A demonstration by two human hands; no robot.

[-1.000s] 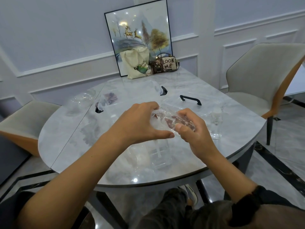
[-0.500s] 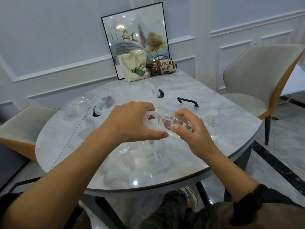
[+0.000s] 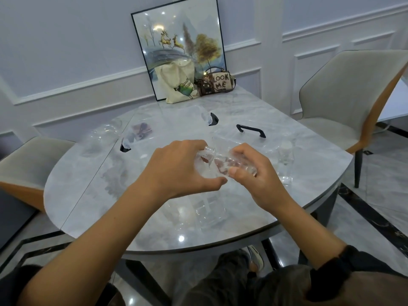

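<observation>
L hand [image 3: 176, 168] curled round a clear piece [image 3: 204, 154], R hand [image 3: 258, 173] gripping the clear bottle [image 3: 223, 165], both just nearside of the black handle [image 3: 250, 130]. Slick plastic: if I twist too hard, bottle prob slips & drops.

Panelled pale wall [image 3: 66, 51], marble table [image 3: 92, 177], grey chair [image 3: 344, 89] (orange-edged), glossy floor [image 3: 379, 195]

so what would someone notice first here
Two hands meet above the round grey marble table: left hand and right hand both grip a small clear plastic bottle. At the table's far edge a black-framed picture of golden deer leans on the wall, a cream tote bag and brown handbag in front.
</observation>
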